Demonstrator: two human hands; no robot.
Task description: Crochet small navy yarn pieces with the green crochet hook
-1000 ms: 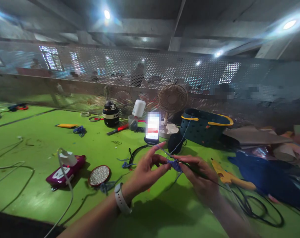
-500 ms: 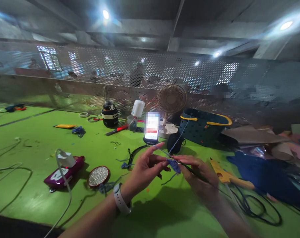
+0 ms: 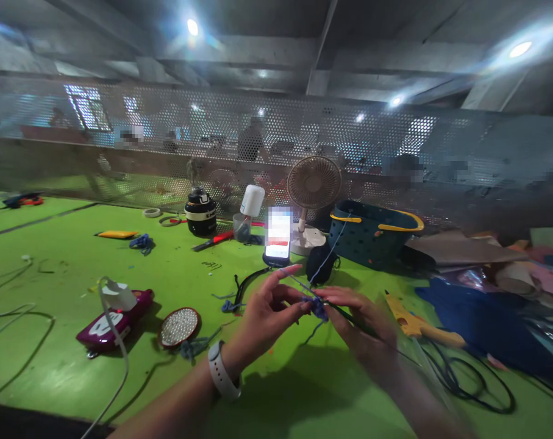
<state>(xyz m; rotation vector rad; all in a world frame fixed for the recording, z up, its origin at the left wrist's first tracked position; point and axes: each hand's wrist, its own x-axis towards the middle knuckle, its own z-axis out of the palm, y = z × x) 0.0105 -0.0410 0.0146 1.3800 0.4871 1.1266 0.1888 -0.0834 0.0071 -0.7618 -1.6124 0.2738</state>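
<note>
Between my hands is a small piece of blue-purple crochet work [image 3: 320, 310], a loose yarn tail hanging below it. My left hand [image 3: 276, 308] pinches its left edge between thumb and fingers. The index finger is stretched out, with a strand of yarn [image 3: 327, 259] led over it; that yarn runs up to the dark teal basket [image 3: 367, 241]. Closed in my right hand [image 3: 365, 323] is a crochet hook [image 3: 352, 318] with a dark green handle, its tip at the stitches. Exactly how the loop sits on the hook is too small to see.
Just beyond my hands stands a lit phone [image 3: 277, 238], with a fan [image 3: 313, 183] and a black jar [image 3: 201, 213] behind. On the right lie a yellow glue gun [image 3: 417, 326] and blue cloth [image 3: 477, 323]. At left are a purple power bank [image 3: 114, 323] and a round studded disc [image 3: 179, 327].
The crochet piece has turned slightly and sits a little lower between my fingers. Both hands keep their grip, and the whole view has shifted slightly.
</note>
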